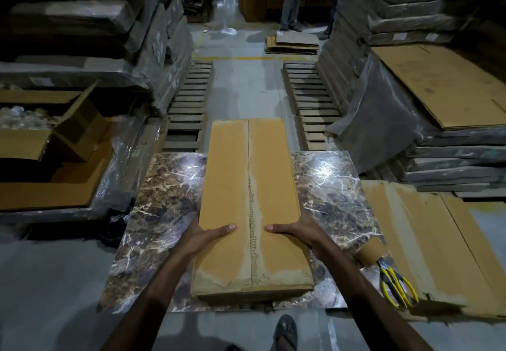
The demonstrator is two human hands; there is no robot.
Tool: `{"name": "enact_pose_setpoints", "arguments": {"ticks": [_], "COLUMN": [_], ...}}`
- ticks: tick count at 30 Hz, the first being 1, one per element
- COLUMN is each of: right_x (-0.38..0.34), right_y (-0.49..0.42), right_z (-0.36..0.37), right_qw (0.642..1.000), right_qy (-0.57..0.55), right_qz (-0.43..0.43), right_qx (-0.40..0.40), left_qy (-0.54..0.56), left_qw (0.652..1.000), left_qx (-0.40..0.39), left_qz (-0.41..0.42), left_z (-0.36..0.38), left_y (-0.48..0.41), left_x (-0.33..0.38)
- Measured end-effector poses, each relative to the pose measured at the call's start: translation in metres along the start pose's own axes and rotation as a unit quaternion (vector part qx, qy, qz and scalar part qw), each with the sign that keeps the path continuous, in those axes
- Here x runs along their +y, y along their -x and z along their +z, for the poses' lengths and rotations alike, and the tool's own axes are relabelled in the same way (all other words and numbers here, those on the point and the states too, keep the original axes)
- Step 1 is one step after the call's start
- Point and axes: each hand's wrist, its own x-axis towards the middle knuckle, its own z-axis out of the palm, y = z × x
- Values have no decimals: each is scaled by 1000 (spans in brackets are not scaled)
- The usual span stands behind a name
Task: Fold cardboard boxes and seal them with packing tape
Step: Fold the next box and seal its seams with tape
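Fingers wrap out of sight down the long sides of the cardboard box [252,186], thumbs flat on top: the left hand [200,238] clamps its left side, the right hand [298,234] its right. The box lies on a marble slab [164,200], centre seam apparently taped (at least this end). Sealing looks finished; lifting it away evenly seems next. Right of the box lie the tape roll [369,252] and scissors [397,285].

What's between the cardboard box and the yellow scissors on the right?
A brown packing tape roll lies there on the marble slab, between the cardboard box and the scissors. The head view shows it.
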Motion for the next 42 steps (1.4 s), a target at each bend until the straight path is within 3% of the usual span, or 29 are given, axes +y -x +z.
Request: {"name": "enact_pose_setpoints", "arguments": {"ticks": [9, 20, 30, 35, 42], "right_x": [-25, -79, -54, -27, 32], "right_y": [53, 94, 127, 131, 118], "right_z": [-10, -124, -380, -504, -621], "right_qw": [999, 995, 991, 992, 991], "right_qy": [25, 18, 47, 45, 18], "right_qz": [-43, -94, -116, -96, -78], "right_qx": [-14, 7, 47, 70, 103], "left_qy": [-50, -75, -84, -88, -94], "left_qw": [997, 983, 970, 972, 974], "left_qx": [46, 61, 38, 3, -63], "left_qz": [28, 158, 224, 217, 196], "left_z": [-5, 71, 310, 432, 562], "left_y": [45, 98, 102, 89, 57], "left_x": [10, 130, 212, 246, 261]}}
